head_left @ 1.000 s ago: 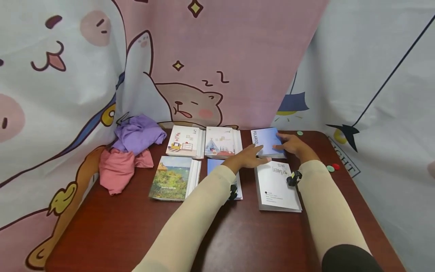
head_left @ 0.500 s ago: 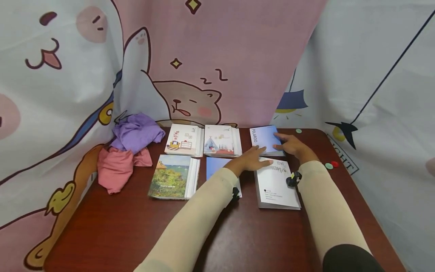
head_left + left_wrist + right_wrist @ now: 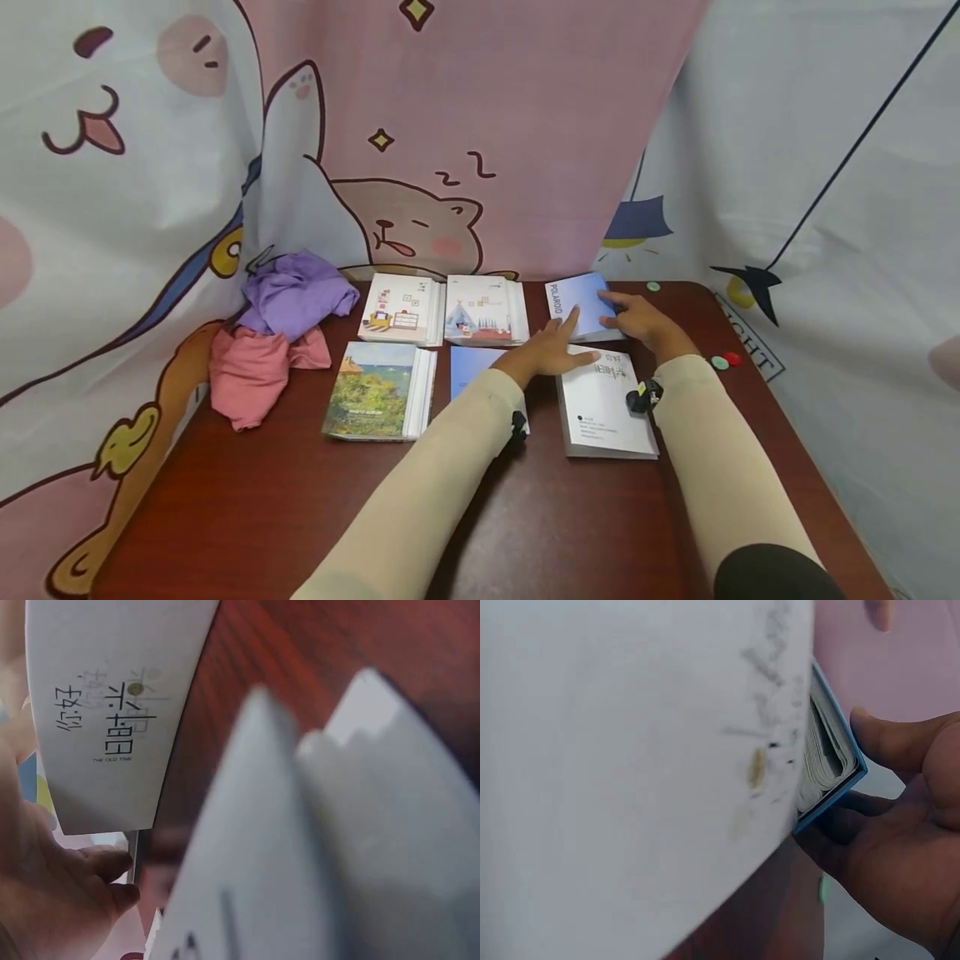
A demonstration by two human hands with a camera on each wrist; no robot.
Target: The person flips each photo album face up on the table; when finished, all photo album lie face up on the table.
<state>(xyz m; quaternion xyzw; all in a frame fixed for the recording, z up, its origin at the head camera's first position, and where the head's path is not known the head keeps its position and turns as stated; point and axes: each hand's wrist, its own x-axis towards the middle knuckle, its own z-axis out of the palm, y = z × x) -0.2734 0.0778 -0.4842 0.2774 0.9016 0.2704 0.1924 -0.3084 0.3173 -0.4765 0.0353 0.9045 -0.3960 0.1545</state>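
Note:
A blue photo album lettered POLAROID [image 3: 576, 298] lies at the table's back right. My right hand [image 3: 651, 323] holds its right side, thumb on the cover and fingers against the edge; the right wrist view shows its white pages between blue covers. My left hand [image 3: 549, 350] reaches to the album's left front corner with fingers extended. Its thumb lies over the back edge of a white photo album [image 3: 607, 408] in front; whether it presses there I cannot tell. Another blue album [image 3: 472, 367] is partly hidden under my left forearm.
Left of the blue album stand two white illustrated albums [image 3: 397, 308], with a landscape-covered photo album [image 3: 371, 392] nearer. Purple cloth [image 3: 300, 292] and pink cloth [image 3: 251, 375] are heaped at the left. Small green and red discs [image 3: 732, 359] lie near the right edge. Printed curtains enclose the table.
The head view has shifted slightly, moving the scene a little left. My left fingers have spread, the index reaching farther along the blue album. My right hand keeps its place on the album.

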